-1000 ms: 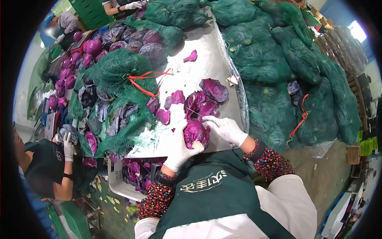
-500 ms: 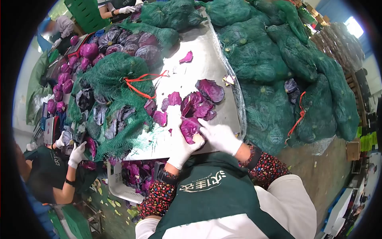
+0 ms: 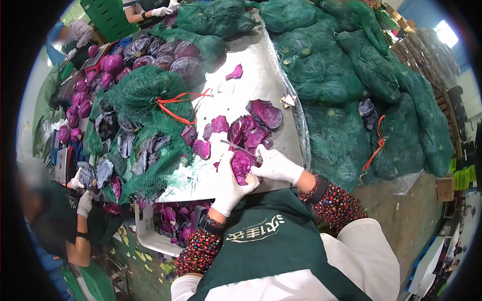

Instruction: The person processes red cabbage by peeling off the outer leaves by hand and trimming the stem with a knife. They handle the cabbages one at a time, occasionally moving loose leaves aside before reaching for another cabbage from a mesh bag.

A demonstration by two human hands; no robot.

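Note:
My left hand [image 3: 229, 188], in a white glove, is wrapped round the near left side of a purple cabbage [image 3: 242, 166] at the table's front edge. My gloved right hand [image 3: 278, 166] is closed on a knife, its thin blade [image 3: 233, 146] pointing left over the top of the cabbage; the handle is hidden in the fingers. Just beyond lie loose purple cabbage leaves [image 3: 246, 131], with a larger dark leaf [image 3: 266, 114] behind them.
Green mesh sacks of cabbages [image 3: 321, 65] are piled on the right. Another sack [image 3: 145, 95], with a red tie [image 3: 175, 108], lies left on the metal table [image 3: 251, 60]. A white crate of leaves [image 3: 145, 228] stands below. A co-worker [image 3: 55, 215] handles cabbage at left.
The knife blade now shows above the cabbage, and my right hand has shifted slightly. At left, the co-worker's hands have moved down and a pale leaf shows beside them.

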